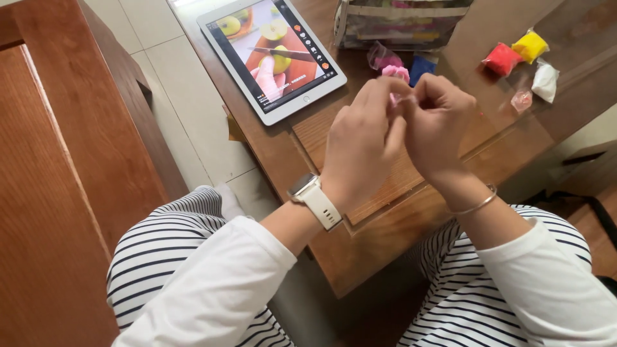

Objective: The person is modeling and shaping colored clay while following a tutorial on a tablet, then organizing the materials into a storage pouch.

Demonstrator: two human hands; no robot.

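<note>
My left hand [360,151] and right hand [437,128] are pressed together over the desk [379,238], fingertips meeting and pinched on a small pink piece of clay [393,97] that peeks out between them; most of it is hidden by my fingers. My left wrist carries one white watch [313,199], my right wrist one thin bangle [475,204].

Just beyond my knuckles lie one pink clay bag [384,61] and one blue clay bag [421,66], close enough that there is little free room ahead. To the right, well apart from my hands, I count four more small bags: one red [501,59], one yellow [529,45], one white [545,82] and one clear with a pinkish bit [521,100]. Bare wood lies between them and my right hand.

One tablet [273,54] sits to the far left, its corner near the desk's left edge. One clear storage box [402,22] stands at the far edge, cut off by the frame.

The desk's near corner points between my two striped knees [167,250]. Left of the desk there is tiled floor [186,103], then a wooden panel [58,180].
</note>
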